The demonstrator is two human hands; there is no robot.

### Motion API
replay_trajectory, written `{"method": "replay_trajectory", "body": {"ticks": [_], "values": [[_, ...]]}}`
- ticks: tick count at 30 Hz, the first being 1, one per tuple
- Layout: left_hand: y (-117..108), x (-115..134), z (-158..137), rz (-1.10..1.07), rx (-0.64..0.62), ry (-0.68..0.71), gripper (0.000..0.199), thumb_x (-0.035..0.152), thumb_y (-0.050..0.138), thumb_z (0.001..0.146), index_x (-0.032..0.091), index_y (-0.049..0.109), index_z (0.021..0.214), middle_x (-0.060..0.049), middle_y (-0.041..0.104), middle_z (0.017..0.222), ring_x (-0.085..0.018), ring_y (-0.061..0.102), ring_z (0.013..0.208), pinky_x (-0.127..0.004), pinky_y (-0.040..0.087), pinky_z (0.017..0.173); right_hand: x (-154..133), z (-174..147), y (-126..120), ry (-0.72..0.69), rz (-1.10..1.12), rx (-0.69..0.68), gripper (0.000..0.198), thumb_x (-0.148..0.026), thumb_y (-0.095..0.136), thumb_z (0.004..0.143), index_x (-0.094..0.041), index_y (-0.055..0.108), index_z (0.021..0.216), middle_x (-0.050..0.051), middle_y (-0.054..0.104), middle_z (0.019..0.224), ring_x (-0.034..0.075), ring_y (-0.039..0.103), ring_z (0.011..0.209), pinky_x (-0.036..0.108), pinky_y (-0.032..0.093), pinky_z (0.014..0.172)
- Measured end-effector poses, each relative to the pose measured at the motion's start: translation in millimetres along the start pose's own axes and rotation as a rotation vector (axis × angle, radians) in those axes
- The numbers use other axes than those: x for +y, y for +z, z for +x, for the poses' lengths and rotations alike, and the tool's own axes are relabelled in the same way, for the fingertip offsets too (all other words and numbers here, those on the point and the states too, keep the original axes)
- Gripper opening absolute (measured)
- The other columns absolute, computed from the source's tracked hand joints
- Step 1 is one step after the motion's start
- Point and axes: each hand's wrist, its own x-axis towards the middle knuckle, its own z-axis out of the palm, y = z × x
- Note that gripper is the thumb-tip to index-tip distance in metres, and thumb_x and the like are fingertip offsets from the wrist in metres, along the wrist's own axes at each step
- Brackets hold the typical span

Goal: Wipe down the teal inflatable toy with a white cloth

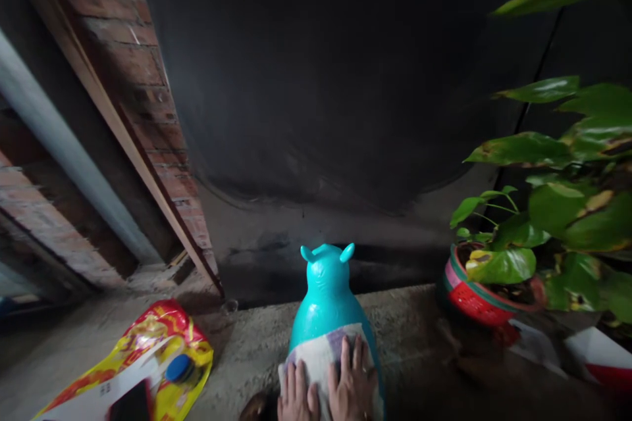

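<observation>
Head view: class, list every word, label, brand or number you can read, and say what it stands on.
No text can be read.
Red and yellow pouch: its white label panel carries dark print, too blurred to read.
Teal toy, cloth, red plant pot: no lettering shows.

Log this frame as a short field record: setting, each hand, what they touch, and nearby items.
setting: rough concrete ledge before a dark wall, brick on the left
left hand: flat on a pale cloth
right hand: flat on the same cloth, fingers spread
cloth: draped over a teal inflatable animal toy
toy: upright, ears pointing away from the camera
left of toy: yellow-red pouch with a blue cap
right of toy: leafy plant in a red pot
</observation>
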Motion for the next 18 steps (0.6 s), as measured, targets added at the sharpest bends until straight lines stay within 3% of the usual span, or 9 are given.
{"method": "replay_trajectory", "body": {"ticks": [4, 9, 13, 18], "values": [[-15, 23, 39, -0.019, -0.162, 0.052, 0.055, 0.028, 0.024, 0.092, 0.012, 0.046, 0.139, -0.012, 0.040, 0.153, -0.027, 0.031, 0.145, -0.047, 0.046, 0.109, 1, 49, -9, -0.052, 0.047, -0.131, 0.056, -0.040, 0.035, 0.099, -0.018, 0.030, 0.151, 0.016, 0.024, 0.158, 0.034, 0.020, 0.146, 0.058, 0.036, 0.108], [-23, 45, 68, -0.053, -0.226, 0.075, 0.055, 0.030, 0.020, 0.095, 0.015, 0.033, 0.146, -0.011, 0.027, 0.159, -0.025, 0.021, 0.149, -0.050, 0.036, 0.116, 12, 92, -3, -0.146, 0.099, -0.185, 0.061, -0.044, 0.029, 0.100, -0.014, 0.020, 0.153, 0.015, 0.015, 0.160, 0.031, 0.016, 0.147, 0.056, 0.029, 0.114], [-23, 49, 74, -0.071, -0.227, 0.077, 0.055, 0.031, 0.018, 0.096, 0.015, 0.030, 0.147, -0.012, 0.024, 0.160, -0.024, 0.019, 0.149, -0.051, 0.032, 0.118, 11, 101, 2, -0.144, 0.131, -0.154, 0.062, -0.044, 0.029, 0.100, -0.014, 0.019, 0.153, 0.014, 0.013, 0.160, 0.030, 0.016, 0.147, 0.054, 0.030, 0.114], [-29, 49, 75, -0.018, -0.250, 0.052, 0.053, 0.028, 0.025, 0.095, 0.017, 0.033, 0.146, -0.009, 0.029, 0.160, -0.022, 0.022, 0.148, -0.045, 0.036, 0.116, 2, 86, -2, -0.045, 0.080, -0.167, 0.059, -0.044, 0.030, 0.100, -0.015, 0.025, 0.152, 0.016, 0.022, 0.157, 0.032, 0.026, 0.144, 0.054, 0.038, 0.109]]}}
